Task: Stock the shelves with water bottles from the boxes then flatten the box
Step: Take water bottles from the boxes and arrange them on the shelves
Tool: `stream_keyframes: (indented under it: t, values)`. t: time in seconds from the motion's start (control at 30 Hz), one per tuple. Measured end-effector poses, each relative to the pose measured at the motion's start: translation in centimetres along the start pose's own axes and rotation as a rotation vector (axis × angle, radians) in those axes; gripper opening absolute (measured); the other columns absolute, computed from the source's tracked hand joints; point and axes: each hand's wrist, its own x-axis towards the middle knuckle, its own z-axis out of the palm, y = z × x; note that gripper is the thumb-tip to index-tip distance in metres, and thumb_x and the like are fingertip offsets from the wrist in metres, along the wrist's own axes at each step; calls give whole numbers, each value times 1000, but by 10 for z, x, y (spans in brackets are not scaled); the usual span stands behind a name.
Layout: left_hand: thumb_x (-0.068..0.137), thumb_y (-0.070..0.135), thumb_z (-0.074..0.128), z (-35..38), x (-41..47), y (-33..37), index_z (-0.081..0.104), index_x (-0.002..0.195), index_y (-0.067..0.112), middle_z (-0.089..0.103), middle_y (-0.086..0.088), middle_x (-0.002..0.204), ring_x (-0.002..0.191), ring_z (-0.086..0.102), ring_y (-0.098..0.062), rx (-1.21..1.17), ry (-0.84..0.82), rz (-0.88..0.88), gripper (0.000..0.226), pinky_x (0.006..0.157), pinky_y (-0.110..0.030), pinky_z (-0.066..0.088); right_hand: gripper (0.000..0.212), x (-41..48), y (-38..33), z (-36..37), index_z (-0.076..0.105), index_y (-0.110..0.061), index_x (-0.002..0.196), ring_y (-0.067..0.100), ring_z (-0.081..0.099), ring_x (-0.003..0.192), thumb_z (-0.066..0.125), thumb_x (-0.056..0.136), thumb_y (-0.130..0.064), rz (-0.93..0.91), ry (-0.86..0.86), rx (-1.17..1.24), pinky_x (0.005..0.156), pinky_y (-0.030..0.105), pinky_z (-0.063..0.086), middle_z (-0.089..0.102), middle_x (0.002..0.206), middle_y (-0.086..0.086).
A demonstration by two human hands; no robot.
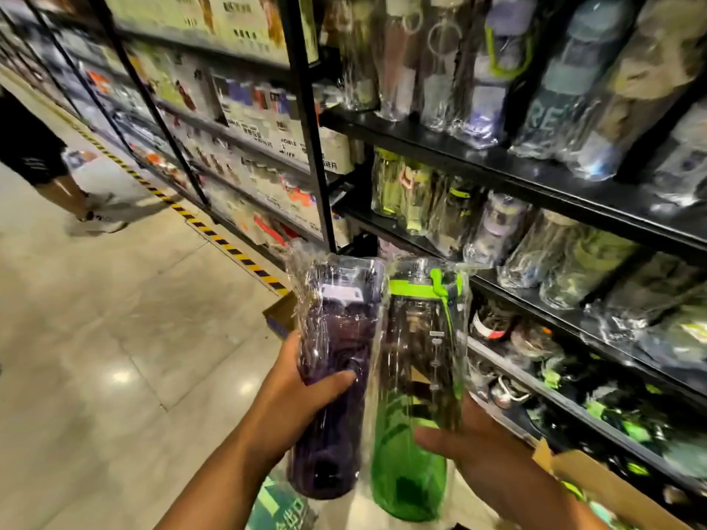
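My left hand [302, 392] grips a purple water bottle [333, 350] wrapped in clear plastic, held upright in front of me. My right hand [474, 441] grips a green water bottle [417, 407] with a lime lid, also in clear wrap, just to the right of the purple one. Both bottles are raised before the black shelves [535, 174], which hold several wrapped bottles. A cardboard box [612, 487] shows at the lower right, and a box flap [279, 315] peeks out behind the purple bottle.
Black uprights [310, 120] divide the shelving, which runs off to the far left. Yellow-black tape [214, 235] marks the tiled floor along it. A person's legs [65, 193] stand in the aisle at the left. Green packaging [275, 506] lies below my arms.
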Motion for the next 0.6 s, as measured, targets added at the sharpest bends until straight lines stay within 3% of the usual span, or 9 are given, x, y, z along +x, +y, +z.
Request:
stream_keyframes:
  t: [0.1, 0.2, 0.33, 0.47, 0.6]
  values:
    - [71, 27, 86, -25, 41, 6, 55, 125, 30, 75, 6, 108, 96, 72, -11, 61, 21, 28, 62, 78, -27, 54, 103, 37, -13, 14, 57, -12, 122, 12, 73, 92, 98, 28, -26, 20, 26, -28, 75, 26, 54, 77, 99, -2]
    - [64, 38, 81, -42, 91, 9, 58, 123, 28, 75, 8, 107, 96, 72, -9, 97, 47, 33, 64, 85, -32, 54, 104, 85, -26, 14, 58, -14, 122, 21, 71, 100, 96, 28, -33, 22, 72, -58, 85, 35, 54, 76, 106, 3]
    - [65, 41, 81, -62, 166, 12, 57, 127, 30, 74, 10, 110, 99, 71, -7, 99, 51, 31, 67, 88, -33, 53, 95, 165, -39, 4, 60, -12, 124, 20, 72, 98, 89, 35, -33, 45, 126, -90, 88, 36, 54, 76, 102, 1]
    - [69, 38, 78, -83, 242, 22, 57, 121, 33, 74, 13, 106, 94, 71, -5, 130, 58, -11, 56, 84, -32, 54, 74, 257, -66, -4, 60, -19, 118, 5, 71, 85, 84, 49, -22, 27, 137, -85, 67, 18, 51, 77, 93, -10]
    - [75, 30, 83, -100, 303, 30, 56, 120, 32, 74, 12, 104, 93, 72, -6, 122, 60, -67, 53, 83, -31, 55, 81, 346, -93, -7, 55, -30, 122, 16, 70, 104, 93, 52, -11, 18, 170, -56, 96, 42, 51, 74, 109, -6]
